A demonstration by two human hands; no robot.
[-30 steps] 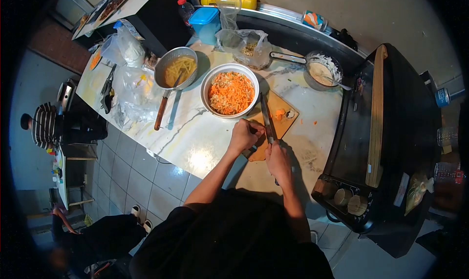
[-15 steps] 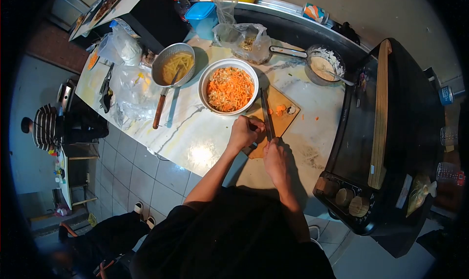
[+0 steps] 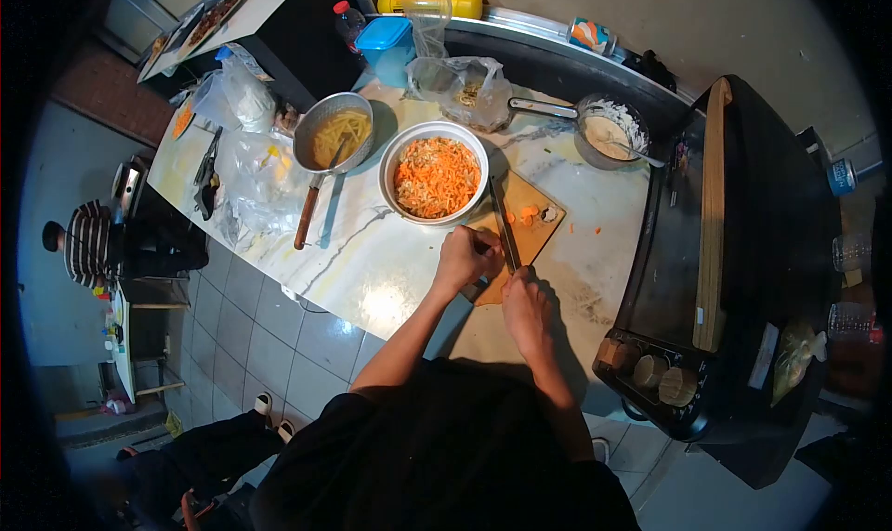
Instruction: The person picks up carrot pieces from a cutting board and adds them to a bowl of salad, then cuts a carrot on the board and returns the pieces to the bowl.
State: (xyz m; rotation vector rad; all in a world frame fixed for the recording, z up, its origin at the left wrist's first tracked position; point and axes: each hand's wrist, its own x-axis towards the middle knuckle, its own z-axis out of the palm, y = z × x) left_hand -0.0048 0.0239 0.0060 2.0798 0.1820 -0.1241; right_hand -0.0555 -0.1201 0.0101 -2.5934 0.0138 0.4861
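My right hand (image 3: 526, 299) grips the handle of a long dark knife (image 3: 505, 222), whose blade points away from me over a wooden cutting board (image 3: 532, 241). Close to the blade's left side, my left hand (image 3: 467, 257) is closed, its fingers pinched together over the board; what they hold is too small to make out. Orange carrot pieces (image 3: 529, 215) and a pale scrap (image 3: 549, 213) lie on the board to the right of the blade. Just beyond my left hand stands a white bowl (image 3: 385, 180) full of shredded carrot mix (image 3: 437, 178).
A pot (image 3: 364, 150) with pale strips in liquid stands left of the bowl. Behind are plastic bags (image 3: 255, 173) and a blue-lidded container (image 3: 384, 35). A pan (image 3: 585, 141) of batter sits back right, near a black oven (image 3: 650, 280). Two people are at the left.
The view has shifted slightly. My hands remain at the board in nearly the same pose, with the knife still in my right hand.
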